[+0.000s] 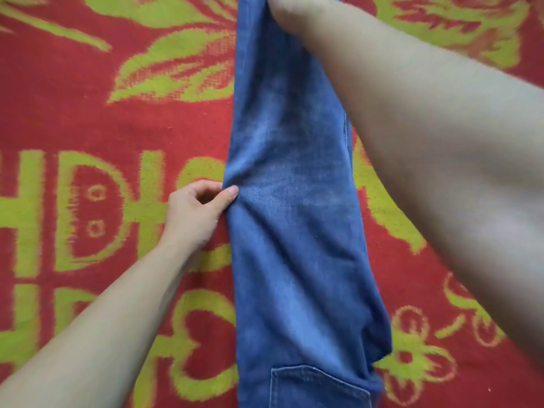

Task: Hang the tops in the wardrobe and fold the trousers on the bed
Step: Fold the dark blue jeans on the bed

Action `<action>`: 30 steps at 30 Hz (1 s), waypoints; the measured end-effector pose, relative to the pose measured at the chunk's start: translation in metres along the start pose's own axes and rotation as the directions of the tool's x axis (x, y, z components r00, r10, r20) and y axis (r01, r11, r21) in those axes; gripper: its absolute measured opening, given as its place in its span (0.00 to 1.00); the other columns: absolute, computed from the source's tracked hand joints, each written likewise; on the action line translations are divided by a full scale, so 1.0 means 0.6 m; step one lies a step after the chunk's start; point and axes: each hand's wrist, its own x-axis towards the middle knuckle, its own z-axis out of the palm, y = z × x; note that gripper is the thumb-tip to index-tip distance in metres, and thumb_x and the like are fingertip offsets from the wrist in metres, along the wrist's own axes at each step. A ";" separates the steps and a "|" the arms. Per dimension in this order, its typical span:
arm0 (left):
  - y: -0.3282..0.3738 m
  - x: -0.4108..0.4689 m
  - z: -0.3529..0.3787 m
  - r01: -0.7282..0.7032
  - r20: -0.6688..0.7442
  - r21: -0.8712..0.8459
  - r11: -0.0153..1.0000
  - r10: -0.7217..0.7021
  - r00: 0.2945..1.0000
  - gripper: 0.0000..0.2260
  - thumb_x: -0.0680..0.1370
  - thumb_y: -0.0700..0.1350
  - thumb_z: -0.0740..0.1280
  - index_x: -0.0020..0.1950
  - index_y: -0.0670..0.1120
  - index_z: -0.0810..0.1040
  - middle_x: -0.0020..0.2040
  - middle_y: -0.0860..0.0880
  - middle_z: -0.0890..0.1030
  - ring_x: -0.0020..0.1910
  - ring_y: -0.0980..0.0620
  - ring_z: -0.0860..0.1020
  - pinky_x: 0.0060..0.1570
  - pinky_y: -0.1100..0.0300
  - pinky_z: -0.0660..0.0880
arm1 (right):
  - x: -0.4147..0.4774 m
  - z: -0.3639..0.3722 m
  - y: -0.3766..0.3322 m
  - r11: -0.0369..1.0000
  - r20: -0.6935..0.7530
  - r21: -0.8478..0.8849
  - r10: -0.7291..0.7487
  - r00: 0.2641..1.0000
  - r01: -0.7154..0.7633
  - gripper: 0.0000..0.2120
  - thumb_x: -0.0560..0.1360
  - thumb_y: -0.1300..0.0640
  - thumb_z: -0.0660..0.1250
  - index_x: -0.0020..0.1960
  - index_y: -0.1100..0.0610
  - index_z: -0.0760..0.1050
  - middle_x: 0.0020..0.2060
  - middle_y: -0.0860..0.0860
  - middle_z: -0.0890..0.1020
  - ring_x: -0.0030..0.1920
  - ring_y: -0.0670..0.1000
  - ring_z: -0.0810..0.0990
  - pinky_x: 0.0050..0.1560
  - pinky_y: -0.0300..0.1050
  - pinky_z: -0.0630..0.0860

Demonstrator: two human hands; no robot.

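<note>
A red blanket [88, 119] with yellow-green leaf shapes, block letters and flower outlines covers the bed and fills the whole view, so none of the bed's edges or corners can be seen. Down the middle of it runs a pair of blue jeans [294, 231], laid lengthwise in a long narrow strip — the legs stacked one on the other — from the bottom of the view to the top, where the cloth runs out of sight. The denim is faded paler around the middle, and a stitched back pocket [318, 387] shows at the near end. The right arm crosses over the right side of the jeans, and the right hand [290, 13] sits at the far end of the strip, mostly cut off by the top of the view; its fingers cannot be seen, so whether they grip the cloth cannot be told. The left hand [195, 210] is at the left edge of the jeans about halfway along, its thumb and fingers [231, 192] pinched together on a small fold of denim, which puckers into creases at that spot.
</note>
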 end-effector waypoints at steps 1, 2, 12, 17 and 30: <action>-0.010 0.007 -0.002 -0.020 -0.002 0.048 0.999 0.020 1.000 0.04 0.75 0.45 0.74 0.43 0.45 0.84 0.41 0.46 0.85 0.38 0.55 0.77 0.44 0.55 0.75 | -0.004 0.020 -0.010 0.999 0.021 0.011 -0.031 0.999 0.031 0.16 0.84 0.55 0.49 0.37 0.49 0.57 0.36 0.48 0.61 0.40 0.43 0.68 0.40 0.39 0.61; -0.020 0.015 0.001 -0.031 0.005 0.068 0.997 0.031 1.000 0.04 0.75 0.44 0.74 0.44 0.44 0.83 0.40 0.45 0.83 0.37 0.56 0.76 0.43 0.57 0.74 | -0.009 0.046 -0.016 0.999 0.122 -0.024 -0.042 0.992 0.045 0.13 0.85 0.52 0.48 0.47 0.48 0.69 0.45 0.51 0.70 0.53 0.49 0.74 0.50 0.41 0.64; 0.039 0.063 0.011 -0.211 -0.079 0.409 0.888 0.264 0.961 0.19 0.75 0.58 0.71 0.58 0.46 0.82 0.56 0.46 0.82 0.56 0.52 0.78 0.60 0.56 0.73 | -0.034 0.096 0.002 0.981 0.219 -0.157 -0.077 0.973 0.113 0.28 0.84 0.44 0.48 0.81 0.49 0.46 0.81 0.52 0.47 0.78 0.58 0.52 0.74 0.55 0.56; 0.084 0.184 0.033 -0.116 -0.019 0.768 0.630 0.204 0.979 0.30 0.81 0.63 0.49 0.81 0.55 0.45 0.80 0.44 0.38 0.78 0.47 0.36 0.73 0.42 0.35 | -0.024 0.080 0.013 0.981 0.236 -0.137 -0.105 0.966 0.140 0.28 0.84 0.42 0.49 0.81 0.48 0.49 0.81 0.50 0.49 0.76 0.58 0.55 0.75 0.52 0.57; 0.041 0.221 0.045 -0.101 0.020 0.882 0.460 0.177 0.984 0.34 0.77 0.68 0.40 0.76 0.56 0.29 0.76 0.43 0.26 0.75 0.44 0.27 0.68 0.37 0.30 | -0.044 0.050 0.097 0.939 0.206 -0.341 0.024 0.978 0.049 0.39 0.75 0.25 0.40 0.80 0.42 0.40 0.80 0.53 0.36 0.79 0.57 0.35 0.76 0.66 0.40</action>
